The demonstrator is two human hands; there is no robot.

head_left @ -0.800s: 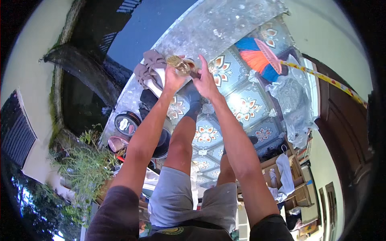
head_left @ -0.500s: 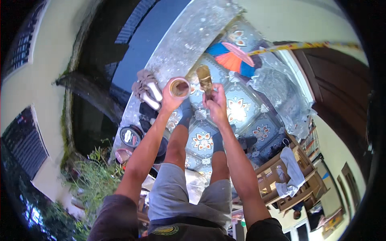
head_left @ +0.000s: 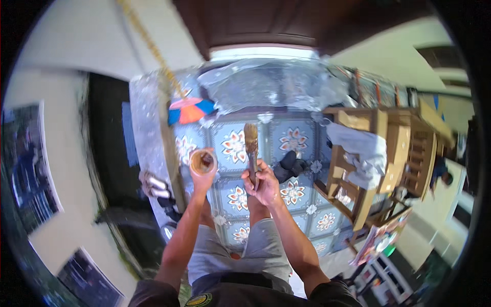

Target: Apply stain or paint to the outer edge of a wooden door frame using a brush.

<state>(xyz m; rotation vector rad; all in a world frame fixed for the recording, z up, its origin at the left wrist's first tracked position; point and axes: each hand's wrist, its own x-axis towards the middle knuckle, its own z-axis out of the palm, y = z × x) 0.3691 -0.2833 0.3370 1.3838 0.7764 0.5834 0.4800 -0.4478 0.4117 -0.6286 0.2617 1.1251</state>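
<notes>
My left hand (head_left: pixel 203 177) is wrapped round a clear cup (head_left: pixel 203 162) with brown liquid inside, its open top facing me. To the right of it, my right hand (head_left: pixel 264 184) grips a paintbrush (head_left: pixel 251 140) by the handle, bristles pointing away and up. The bristles are stained yellowish brown. Brush and cup are apart, both held above the patterned tile floor (head_left: pixel 220 189).
Clear plastic sheeting (head_left: pixel 271 84) lies before a dark brown door (head_left: pixel 255 20). A wooden bench (head_left: pixel 371 189) with a grey cloth (head_left: pixel 360 153) stands at right. A colourful broom (head_left: pixel 190 110), sandals (head_left: pixel 155 185) and dark shoes (head_left: pixel 290 166) are nearby. Another person (head_left: pixel 441 172) is at far right.
My view has turned to the right, so the door and plastic sheeting now lie straight ahead and the broom is at left. Both hands keep their hold on the cup and paintbrush.
</notes>
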